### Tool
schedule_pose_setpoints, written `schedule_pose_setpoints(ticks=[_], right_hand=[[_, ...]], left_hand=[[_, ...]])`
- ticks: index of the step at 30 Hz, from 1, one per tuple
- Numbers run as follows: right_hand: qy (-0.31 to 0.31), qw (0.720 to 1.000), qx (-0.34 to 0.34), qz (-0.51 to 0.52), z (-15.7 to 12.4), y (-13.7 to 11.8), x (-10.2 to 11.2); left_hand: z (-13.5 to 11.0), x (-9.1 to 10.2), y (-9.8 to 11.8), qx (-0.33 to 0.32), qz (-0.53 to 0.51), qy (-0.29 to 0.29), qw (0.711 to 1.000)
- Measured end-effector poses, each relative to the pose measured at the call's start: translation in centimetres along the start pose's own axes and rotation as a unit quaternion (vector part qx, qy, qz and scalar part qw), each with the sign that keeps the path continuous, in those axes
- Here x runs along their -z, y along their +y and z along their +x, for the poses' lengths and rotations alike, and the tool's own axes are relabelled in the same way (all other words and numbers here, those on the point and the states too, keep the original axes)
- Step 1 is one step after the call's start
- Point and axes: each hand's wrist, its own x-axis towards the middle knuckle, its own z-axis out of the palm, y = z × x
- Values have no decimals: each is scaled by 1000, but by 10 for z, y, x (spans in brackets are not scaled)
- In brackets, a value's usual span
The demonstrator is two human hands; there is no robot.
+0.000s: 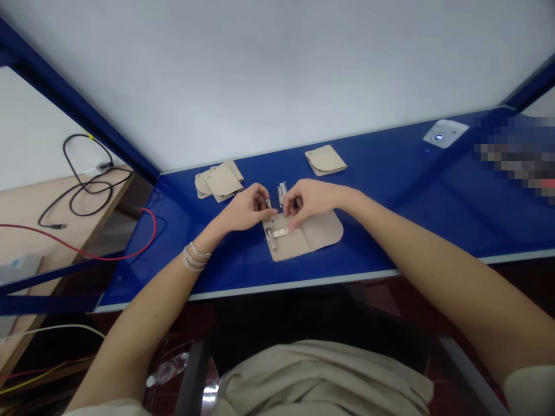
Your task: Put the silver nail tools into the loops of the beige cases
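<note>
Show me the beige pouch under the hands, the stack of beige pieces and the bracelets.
beige pouch (321,230): head view, bare right half.
stack of beige pieces (222,182): head view, middle of top piece.
bracelets (195,257): head view, middle of the bands.

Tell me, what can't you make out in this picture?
Head view, the only one:
What the left hand and right hand pinch at the pouch: too small, and the hands cover it.
Right end of the table: a pixelated patch blurs whatever is there.
White device: too small to identify.
Under the table: too dark to tell things apart.
</note>
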Motion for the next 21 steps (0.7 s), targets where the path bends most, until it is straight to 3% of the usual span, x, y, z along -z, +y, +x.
schedule_pose_setpoints(ticks=[6,12,16,21], right_hand=[[6,1000,-1,2,1,0,-1],[5,1000,-2,4,1,1,-1],[5,1000,-5,-1,2,2,-1],[4,1000,0,2,0,1,-1]], left_hand=[[4,-5,-3,-9,71,73,995],[11,-13,-4,-5,171,96,981],[11,-16,-5,-8,163,135,977],[7,-14,0,-44,152,116,980]])
